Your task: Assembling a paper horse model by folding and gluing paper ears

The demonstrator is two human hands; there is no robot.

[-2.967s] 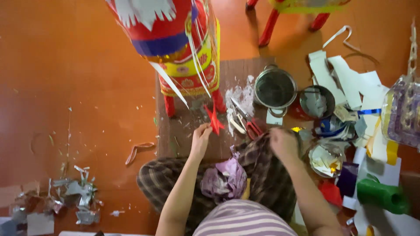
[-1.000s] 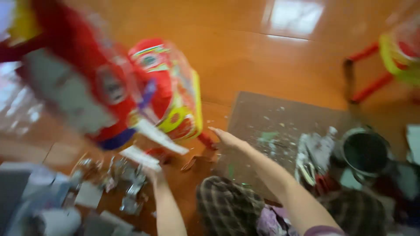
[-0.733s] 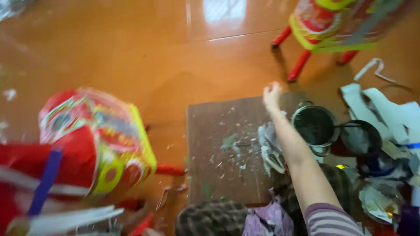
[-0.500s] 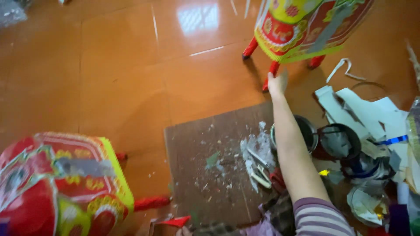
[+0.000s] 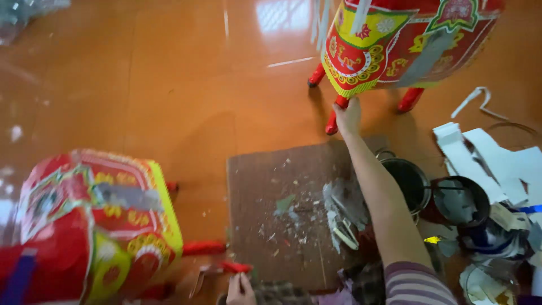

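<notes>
My right hand [image 5: 348, 114] reaches far forward with the arm stretched over a brown cardboard sheet [image 5: 271, 186]. Its fingers close around a red leg [image 5: 334, 116] of a red and yellow paper animal figure [image 5: 395, 39] standing at the top right. A second paper figure [image 5: 84, 226], red with yellow trim, lies at the lower left, its red legs [image 5: 203, 247] pointing right. My left hand [image 5: 240, 288] shows only at the bottom edge and touches a red leg tip [image 5: 234, 266]. Its grip is unclear.
Paper scraps and scissors [image 5: 341, 217] lie on the cardboard. Two dark round pots [image 5: 409, 181] [image 5: 460, 200] stand to its right among white paper strips [image 5: 491, 164] and cut pieces. Shiny orange floor [image 5: 141, 85] stretches to the far left.
The view swung as the first figure went down to the lower left. My right hand stretched forward across the cardboard and took hold of the far figure's red leg.
</notes>
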